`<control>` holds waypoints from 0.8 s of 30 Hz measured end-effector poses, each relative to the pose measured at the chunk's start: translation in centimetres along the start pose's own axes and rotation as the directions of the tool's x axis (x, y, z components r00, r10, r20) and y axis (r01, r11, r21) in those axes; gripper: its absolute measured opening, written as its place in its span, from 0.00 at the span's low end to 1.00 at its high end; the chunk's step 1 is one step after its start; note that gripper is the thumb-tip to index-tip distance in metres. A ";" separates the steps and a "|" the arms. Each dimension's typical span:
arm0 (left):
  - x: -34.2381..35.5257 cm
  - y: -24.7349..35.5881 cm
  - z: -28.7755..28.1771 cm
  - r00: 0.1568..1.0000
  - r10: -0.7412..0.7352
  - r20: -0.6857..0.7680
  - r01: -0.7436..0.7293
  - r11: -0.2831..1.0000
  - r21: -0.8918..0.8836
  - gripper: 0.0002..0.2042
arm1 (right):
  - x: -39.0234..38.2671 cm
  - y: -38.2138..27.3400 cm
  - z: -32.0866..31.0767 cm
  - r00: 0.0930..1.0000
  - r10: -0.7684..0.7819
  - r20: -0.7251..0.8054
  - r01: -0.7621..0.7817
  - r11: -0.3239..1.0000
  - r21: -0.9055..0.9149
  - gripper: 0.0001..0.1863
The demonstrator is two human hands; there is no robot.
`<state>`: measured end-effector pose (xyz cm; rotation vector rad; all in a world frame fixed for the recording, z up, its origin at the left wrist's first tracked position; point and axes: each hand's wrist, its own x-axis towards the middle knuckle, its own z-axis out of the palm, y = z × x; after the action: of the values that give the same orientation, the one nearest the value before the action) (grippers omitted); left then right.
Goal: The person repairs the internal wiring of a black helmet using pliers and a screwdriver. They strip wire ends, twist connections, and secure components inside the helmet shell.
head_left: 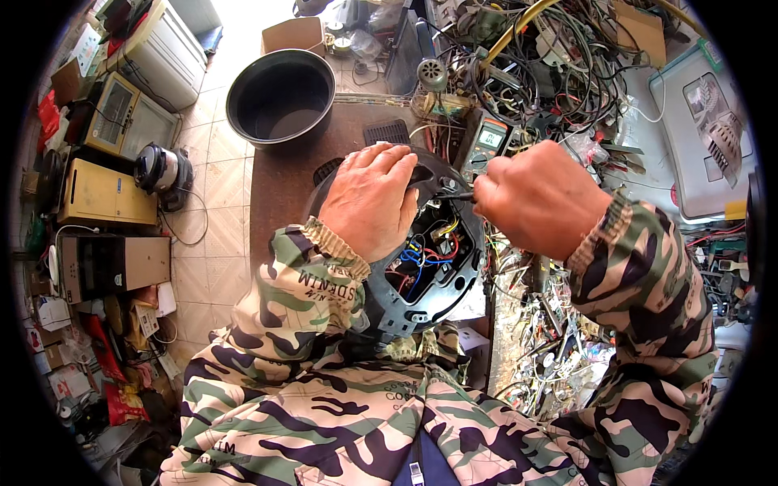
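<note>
A round black appliance base (377, 304) is tilted up in front of me, its underside toward me. Through its opening show blue, red and yellow wires (421, 257). My left hand (371, 197) grips its upper left rim, with the fingers over the edge and the thumb by the opening. At the upper right, my right hand (531, 197) is closed around a tool with a thin dark shaft (462, 196). The shaft points left to the upper edge of the opening; its handle is hidden in my fist, so I cannot make out its exact kind.
A black inner pot (280, 101) stands at the far left of the brown table (271, 198). Beyond my right hand lies a multimeter (489, 139). Tangled cables (559, 61) and scattered metal parts (551, 324) crowd the right side. Ovens and boxes (109, 190) line the left.
</note>
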<state>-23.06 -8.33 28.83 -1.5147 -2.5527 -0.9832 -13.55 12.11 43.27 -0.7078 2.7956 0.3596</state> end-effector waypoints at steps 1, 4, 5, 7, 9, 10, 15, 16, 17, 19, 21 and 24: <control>-0.2 0.0 0.0 1.000 -0.016 0.002 0.016 1.000 0.010 0.23 | 0.4 0.4 0.1 0.998 0.057 0.029 -0.059 0.995 0.080 0.14; 0.3 0.4 0.2 1.000 0.010 0.019 -0.010 1.000 -0.008 0.23 | -0.3 -0.3 -0.7 0.981 0.189 0.052 -0.196 0.959 0.205 0.14; 0.3 0.4 0.2 1.000 0.003 0.024 -0.003 1.000 -0.007 0.23 | -0.2 -0.2 -0.6 0.975 0.218 0.046 -0.222 0.940 0.260 0.13; 0.3 0.6 0.2 1.000 0.008 0.023 -0.008 1.000 -0.011 0.23 | -0.4 -0.2 -0.3 0.966 0.257 0.010 -0.250 0.929 0.271 0.13; 0.0 0.4 0.1 1.000 -0.002 0.005 0.002 1.000 0.013 0.23 | 0.2 0.0 -0.1 0.967 0.252 -0.038 -0.232 0.930 0.285 0.14; 0.0 0.3 0.2 1.000 -0.005 0.001 0.005 1.000 0.015 0.22 | 0.4 -0.1 -0.2 0.970 0.242 0.005 -0.235 0.936 0.261 0.14; -0.1 0.2 0.1 1.000 -0.007 -0.022 0.008 1.000 0.011 0.22 | 0.6 -0.5 0.5 0.999 0.036 -0.003 -0.036 0.997 -0.064 0.12; -0.2 0.1 0.0 1.000 -0.014 -0.024 0.014 1.000 0.012 0.22 | 0.7 -0.6 0.9 0.999 -0.022 -0.027 0.017 0.990 -0.143 0.11; -0.4 0.1 -0.1 1.000 -0.017 -0.023 0.017 1.000 0.007 0.22 | 0.7 -0.6 1.2 0.992 -0.105 -0.074 0.085 0.970 -0.228 0.09; -0.6 -0.1 -0.3 0.999 -0.025 -0.032 0.026 1.000 0.016 0.22 | 1.0 -0.2 0.8 0.978 -0.196 -0.076 0.163 0.937 -0.309 0.09; -0.5 0.4 0.0 0.999 0.020 -0.030 -0.020 1.000 -0.004 0.22 | -0.2 -0.9 0.6 0.983 -0.183 -0.029 0.164 0.932 -0.323 0.08; -0.7 0.4 0.2 0.999 0.024 -0.032 -0.024 1.000 -0.007 0.23 | -0.4 -1.4 0.2 0.989 -0.148 0.010 0.143 0.940 -0.311 0.07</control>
<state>-22.30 -8.62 28.65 -1.5153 -2.5067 -1.0067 -12.46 11.14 42.95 -0.9811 2.7048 0.7808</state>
